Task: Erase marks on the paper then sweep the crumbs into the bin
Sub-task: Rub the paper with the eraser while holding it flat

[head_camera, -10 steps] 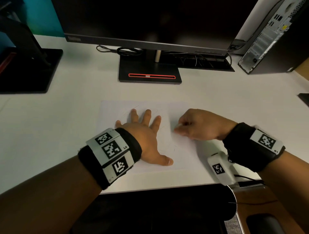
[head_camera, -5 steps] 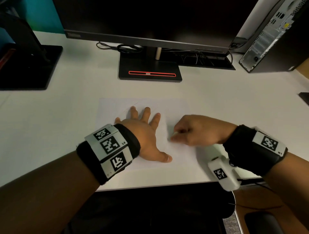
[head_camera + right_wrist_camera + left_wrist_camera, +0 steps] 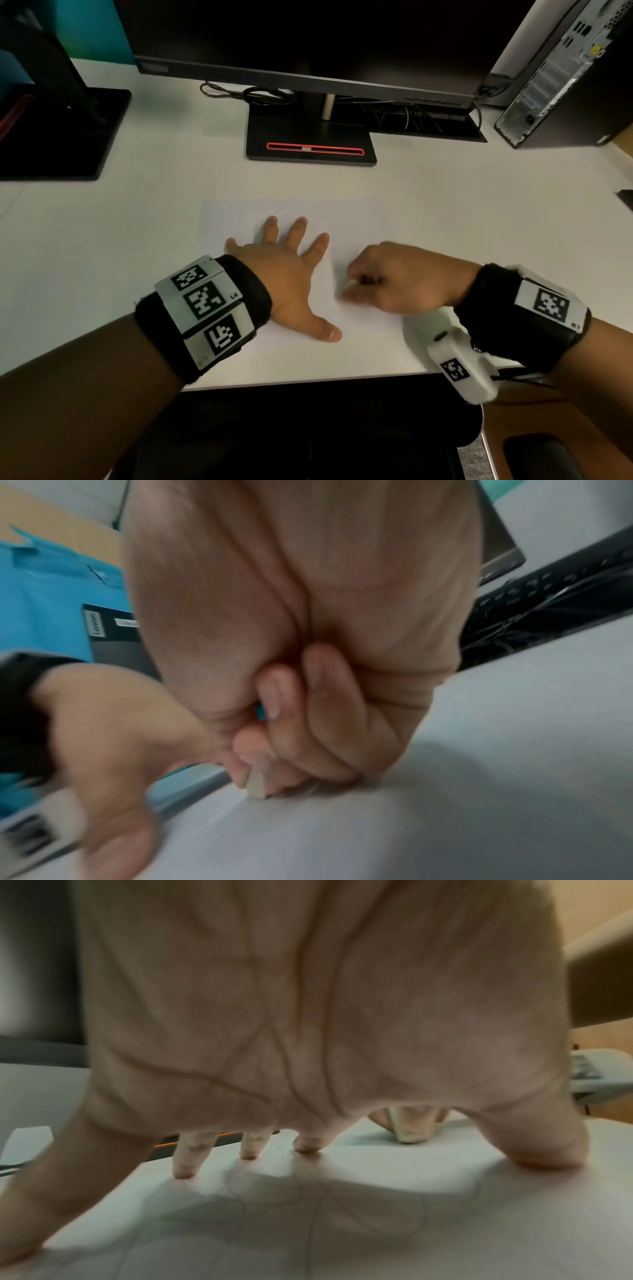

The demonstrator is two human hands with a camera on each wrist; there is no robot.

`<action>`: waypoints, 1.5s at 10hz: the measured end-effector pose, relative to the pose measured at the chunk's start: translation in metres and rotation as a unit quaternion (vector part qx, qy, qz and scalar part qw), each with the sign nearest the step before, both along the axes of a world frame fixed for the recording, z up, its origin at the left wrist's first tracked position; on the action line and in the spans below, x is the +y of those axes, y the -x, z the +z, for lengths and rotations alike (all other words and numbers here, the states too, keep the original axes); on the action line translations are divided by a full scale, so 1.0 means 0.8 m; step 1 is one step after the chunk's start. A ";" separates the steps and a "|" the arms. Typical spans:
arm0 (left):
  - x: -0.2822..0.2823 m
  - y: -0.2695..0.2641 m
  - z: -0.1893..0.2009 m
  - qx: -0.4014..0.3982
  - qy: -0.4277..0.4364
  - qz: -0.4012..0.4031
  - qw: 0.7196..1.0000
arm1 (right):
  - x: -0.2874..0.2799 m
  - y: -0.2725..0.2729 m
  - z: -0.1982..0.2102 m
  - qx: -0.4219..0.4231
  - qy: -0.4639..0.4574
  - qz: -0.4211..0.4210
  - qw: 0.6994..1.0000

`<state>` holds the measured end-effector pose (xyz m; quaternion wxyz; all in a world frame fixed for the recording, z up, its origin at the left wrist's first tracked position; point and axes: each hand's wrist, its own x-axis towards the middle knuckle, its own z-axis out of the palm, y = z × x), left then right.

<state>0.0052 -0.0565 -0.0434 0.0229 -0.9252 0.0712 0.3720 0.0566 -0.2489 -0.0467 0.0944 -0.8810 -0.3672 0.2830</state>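
**While pinned flat by the left hand point(image 3: 291, 284), takes the eraser point(image 3: 351, 283) from the right**

Far left: black stand base point(image 3: 51, 130) on the white surface point(image 3: 102, 240), half in shadow.

Next, the left hand: lies palm down on the left half of the paper point(image 3: 356, 219), fingers straight and spread apart, thumb out to the right. Touches the sheet with its fingertips and grips nothing. Wears a black wristband with white coded tags point(image 3: 205, 301). From the left wrist view, faint pencil lines point(image 3: 308, 1191) looping across the sheet under and just ahead of the palm.

Paper itself: lies flat in the middle of the surface, near the front edge. Sits in front of the monitor stand point(image 3: 310, 140) with the red slot, well apart from it.

Just right of the left thumb and forefinger, near but not touching: the small pale eraser, pinched between thumb and curled fingers of the right hand point(image 3: 400, 277). Presses its lower end on the sheet. Remaining fingers folded into the palm, heel of the fist low over the paper's right part. Blurred in the right wrist view. Black band at that wrist, with a white tagged block point(image 3: 459, 370) hanging past the front edge of the surface.

Far right: computer tower point(image 3: 555, 75), upright at the back corner, rear panel turned inward.
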 end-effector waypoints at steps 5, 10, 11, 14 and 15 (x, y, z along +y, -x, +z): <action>-0.001 -0.001 0.003 0.014 -0.004 0.002 1.000 | -0.005 -0.021 0.006 -0.027 -0.014 -0.046 0.998; 0.001 -0.001 0.003 0.015 0.000 0.002 1.000 | -0.004 -0.013 0.007 0.024 0.000 0.007 1.000; 0.001 -0.001 0.003 0.013 0.001 0.002 1.000 | 0.000 -0.028 0.008 -0.022 -0.001 -0.024 0.999; 0.001 -0.001 0.000 0.008 0.003 0.000 1.000 | 0.009 -0.031 0.006 -0.007 -0.017 -0.022 1.000; 0.003 -0.002 -0.002 0.007 0.006 0.002 1.000 | 0.015 -0.014 0.000 0.001 -0.018 0.023 1.000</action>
